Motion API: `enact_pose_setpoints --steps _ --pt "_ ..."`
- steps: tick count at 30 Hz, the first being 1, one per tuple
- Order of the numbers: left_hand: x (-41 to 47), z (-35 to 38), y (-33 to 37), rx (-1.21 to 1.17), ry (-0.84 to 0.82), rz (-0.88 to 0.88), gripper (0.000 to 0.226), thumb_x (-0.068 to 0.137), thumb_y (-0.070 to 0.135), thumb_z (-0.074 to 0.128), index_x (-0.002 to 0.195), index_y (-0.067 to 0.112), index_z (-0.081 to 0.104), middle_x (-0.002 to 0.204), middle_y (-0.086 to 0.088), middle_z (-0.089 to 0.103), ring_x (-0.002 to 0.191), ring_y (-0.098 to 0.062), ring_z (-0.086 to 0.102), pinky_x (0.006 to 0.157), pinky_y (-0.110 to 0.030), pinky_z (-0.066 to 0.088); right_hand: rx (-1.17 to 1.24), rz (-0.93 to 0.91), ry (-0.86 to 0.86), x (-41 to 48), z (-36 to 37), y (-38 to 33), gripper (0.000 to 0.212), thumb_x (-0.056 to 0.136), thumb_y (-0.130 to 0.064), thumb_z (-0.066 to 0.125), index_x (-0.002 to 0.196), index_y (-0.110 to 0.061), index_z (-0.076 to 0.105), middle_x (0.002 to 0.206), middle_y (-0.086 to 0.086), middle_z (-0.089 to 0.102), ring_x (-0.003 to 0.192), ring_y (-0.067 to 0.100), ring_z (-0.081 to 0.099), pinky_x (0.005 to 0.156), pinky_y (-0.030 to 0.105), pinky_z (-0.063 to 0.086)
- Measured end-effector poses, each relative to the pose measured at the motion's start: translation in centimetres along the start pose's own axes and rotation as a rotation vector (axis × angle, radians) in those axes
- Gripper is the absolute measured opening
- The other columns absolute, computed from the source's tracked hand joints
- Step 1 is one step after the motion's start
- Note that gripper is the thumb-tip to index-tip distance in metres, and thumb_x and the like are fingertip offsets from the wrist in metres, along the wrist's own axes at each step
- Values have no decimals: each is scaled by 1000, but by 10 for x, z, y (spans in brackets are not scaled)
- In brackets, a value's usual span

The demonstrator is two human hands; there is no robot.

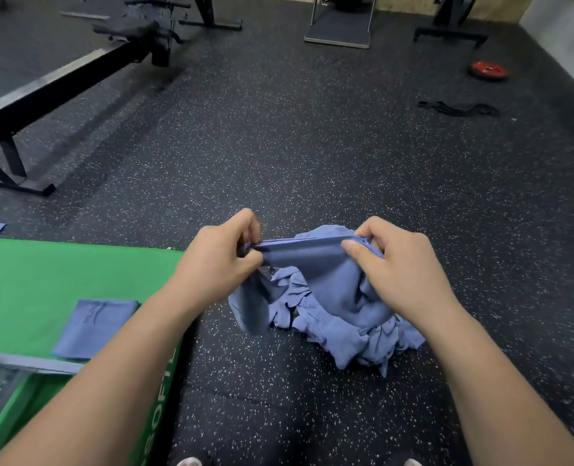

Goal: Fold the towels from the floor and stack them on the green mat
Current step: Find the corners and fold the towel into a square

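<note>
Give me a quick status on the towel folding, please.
Left hand and right hand pinching one blue towel taut above the floor pile. One folded towel on green mat. Nothing obstructing.

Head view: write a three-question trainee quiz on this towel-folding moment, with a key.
1. True or false: the folded towel lies on the green mat.
2. Who grips the stretched towel? A: the left hand alone. B: the right hand alone. C: both.
3. Fill in: the unfolded pile lies on the ____.
Key: 1 true; 2 C; 3 floor.
</note>
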State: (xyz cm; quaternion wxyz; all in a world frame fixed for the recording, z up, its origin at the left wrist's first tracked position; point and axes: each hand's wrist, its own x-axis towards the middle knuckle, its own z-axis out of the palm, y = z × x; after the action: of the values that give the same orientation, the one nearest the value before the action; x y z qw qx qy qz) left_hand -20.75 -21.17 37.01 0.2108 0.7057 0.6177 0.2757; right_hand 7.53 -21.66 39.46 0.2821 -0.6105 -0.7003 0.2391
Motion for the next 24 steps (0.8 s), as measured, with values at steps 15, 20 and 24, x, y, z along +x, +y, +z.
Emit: enact_pose_setpoints --steps 15,20,24 --pt "-5 -2 -2 -97 -210 135 52 84 2 58 115 42 64 103 16 73 77 -14 69 80 -32 56 -36 82 307 3 -19 14 18 103 -33 65 92 -20 60 63 -2 59 65 24 59 61 42 46" --pt "-12 12 11 48 -376 297 69 81 2 54 130 50 57 119 17 62 94 -10 63 86 -38 54 -17 90 323 5 -20 16 19 103 -34 66 91 -20 60 60 1 58 63 26 58 62 45 50" --pt "-18 27 12 134 -448 283 69 83 8 58 134 54 55 109 21 57 92 -8 59 81 -36 53 -34 82 290 4 -17 14 16 102 -31 66 91 -21 61 61 0 59 64 25 59 62 46 51"
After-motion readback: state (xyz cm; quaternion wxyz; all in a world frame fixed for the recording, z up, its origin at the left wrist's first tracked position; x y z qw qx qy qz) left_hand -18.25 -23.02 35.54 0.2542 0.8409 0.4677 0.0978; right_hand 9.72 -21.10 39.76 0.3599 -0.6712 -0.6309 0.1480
